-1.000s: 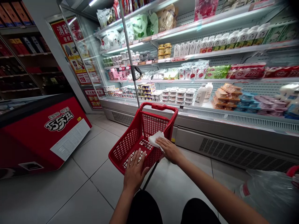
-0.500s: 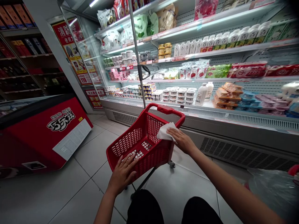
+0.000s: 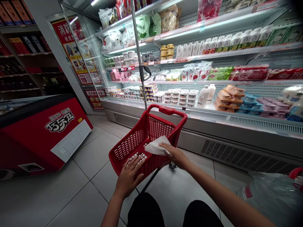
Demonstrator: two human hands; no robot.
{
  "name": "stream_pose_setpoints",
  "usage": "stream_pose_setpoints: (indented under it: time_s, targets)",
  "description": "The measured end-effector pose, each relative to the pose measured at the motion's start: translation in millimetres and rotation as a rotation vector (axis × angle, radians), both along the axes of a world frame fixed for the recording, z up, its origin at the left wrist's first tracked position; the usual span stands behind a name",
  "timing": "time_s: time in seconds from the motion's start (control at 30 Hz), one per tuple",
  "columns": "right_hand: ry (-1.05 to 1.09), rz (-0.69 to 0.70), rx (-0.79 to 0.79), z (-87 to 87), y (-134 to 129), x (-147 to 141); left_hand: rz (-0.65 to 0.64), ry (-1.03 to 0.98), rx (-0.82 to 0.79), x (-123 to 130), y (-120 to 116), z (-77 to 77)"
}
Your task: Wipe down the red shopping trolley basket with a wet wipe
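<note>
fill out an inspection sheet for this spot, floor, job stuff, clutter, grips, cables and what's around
surface: pale tiled floor with dark joints
job's things: red basket with slotted walls; white wipe at its near side
clutter: see-through plastic item at lower right, exact kind unclear
left grip: bare hand, fingers spread, lying over the basket's near rim
right grip: bare hand on the wipe; pinching or only pressing, cannot tell
cables: nothing seen
surroundings: display case ahead, with white bottles and stacked tubs; red freezer at left; red poster behind it
</note>
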State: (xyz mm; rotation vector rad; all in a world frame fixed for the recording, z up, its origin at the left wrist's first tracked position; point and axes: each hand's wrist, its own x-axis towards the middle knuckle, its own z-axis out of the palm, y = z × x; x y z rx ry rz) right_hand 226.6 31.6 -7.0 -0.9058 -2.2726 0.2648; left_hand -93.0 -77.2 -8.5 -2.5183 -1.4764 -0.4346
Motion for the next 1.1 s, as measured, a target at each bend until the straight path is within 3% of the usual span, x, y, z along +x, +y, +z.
stream_pose_setpoints:
  time_s: [0.1,0.23,0.33,0.4,0.53,0.63,0.73,0.9,1.1]
  targets:
    - [0.136,-0.264,-0.06,29.9,18,27,0.007,-0.004,-0.001,-2,0,-1.5]
    - [0.248,-0.577,0.1,79.5,50,75,0.005,-0.009,0.006,-1,-1,-3.2]
    - [0.206,-0.597,0.225,94.6,63,89,0.002,-0.017,0.018,3,-1,-4.3]
    - [0.1,-0.5,0.237,85.8,65,87,0.0,-0.017,0.027,6,-1,-4.6]
    - [-0.051,-0.384,0.203,38.8,60,68,-0.005,-0.019,0.032,12,-4,-3.7]
    - [-0.146,-0.331,0.207,4.1,45,45,-0.015,-0.025,0.016,16,-5,-3.3]
    - [-0.206,-0.219,0.184,-16.7,21,15,-0.014,-0.028,0.002,18,-3,-3.8]
    - [-0.188,-0.084,0.098,-24.9,-11,-11,-0.021,-0.025,0.004,20,-4,-3.9]
    - [0.036,0.003,-0.119,-24.1,-12,-13,-0.022,-0.025,0.007,22,-7,-4.6]
